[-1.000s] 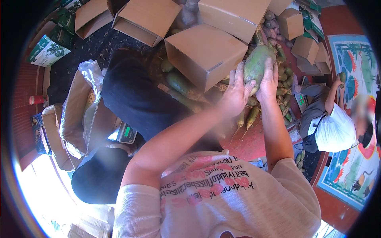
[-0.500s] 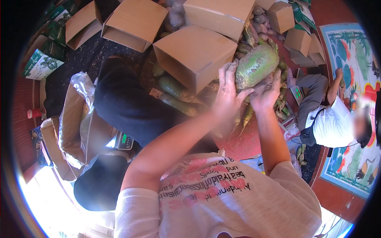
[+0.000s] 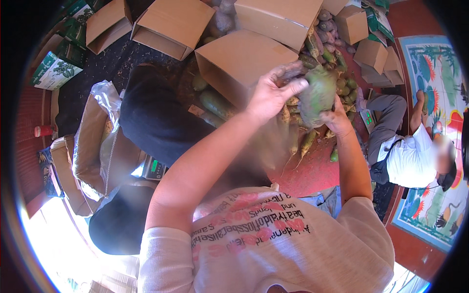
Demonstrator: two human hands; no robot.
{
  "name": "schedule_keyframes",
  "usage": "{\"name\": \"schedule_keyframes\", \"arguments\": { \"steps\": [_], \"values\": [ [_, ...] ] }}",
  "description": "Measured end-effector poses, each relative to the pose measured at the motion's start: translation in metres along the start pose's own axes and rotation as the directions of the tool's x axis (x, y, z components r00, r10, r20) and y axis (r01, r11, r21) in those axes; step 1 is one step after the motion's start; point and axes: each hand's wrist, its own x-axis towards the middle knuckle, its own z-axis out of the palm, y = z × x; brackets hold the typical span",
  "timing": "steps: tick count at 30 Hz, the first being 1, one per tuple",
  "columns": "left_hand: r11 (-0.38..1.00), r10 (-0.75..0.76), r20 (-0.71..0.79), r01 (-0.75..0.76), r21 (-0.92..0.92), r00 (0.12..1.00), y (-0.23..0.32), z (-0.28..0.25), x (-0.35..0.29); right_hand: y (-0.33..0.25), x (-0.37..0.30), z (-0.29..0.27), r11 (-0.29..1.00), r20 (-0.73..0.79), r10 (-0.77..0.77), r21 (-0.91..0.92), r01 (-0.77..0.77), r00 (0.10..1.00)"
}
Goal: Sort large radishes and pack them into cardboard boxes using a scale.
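Green radish [image 3: 317, 97] aloft, right hand [image 3: 339, 120] gripping; left hand [image 3: 269, 94], 9 o'clock, spread, contact unclear; loose radishes [image 3: 309, 142], 6 o'clock, remain.

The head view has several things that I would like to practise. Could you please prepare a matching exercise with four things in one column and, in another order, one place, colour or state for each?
Things
1. large green vegetable
2. scale on the left
3. patterned panel
4. small cylinder

Descriptions
A. has a light-blue border
B. is red, near the far left edge
C. is between the left hand and the right hand
D. has a display lit in green

Pairs: 1-C, 2-D, 3-A, 4-B
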Motion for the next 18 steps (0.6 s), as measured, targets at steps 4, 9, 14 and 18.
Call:
{"name": "schedule_keyframes", "arguments": {
  "steps": [4, 9, 14, 18],
  "values": [
    [0.997, 0.022, 0.166, -0.01, -0.074, 0.986, 0.004, -0.009, -0.01, -0.015, 0.016, 0.011, 0.937, 0.016, -0.075, -0.341, 0.076, 0.997],
    [0.981, 0.027, 0.122, -0.003, -0.192, 0.992, -0.003, -0.024, -0.016, -0.037, 0.027, 0.035, 0.865, 0.065, -0.066, -0.494, 0.089, 0.996],
    [0.901, -0.007, 0.063, 0.033, -0.432, 0.998, -0.003, -0.029, -0.016, -0.049, 0.033, 0.063, 0.759, 0.071, -0.141, -0.633, 0.154, 0.987],
    [0.851, -0.057, -0.055, 0.02, -0.525, 0.997, 0.0, -0.027, -0.026, -0.056, 0.038, 0.099, 0.306, 0.101, -0.378, -0.924, 0.228, 0.92]
  ]
}}
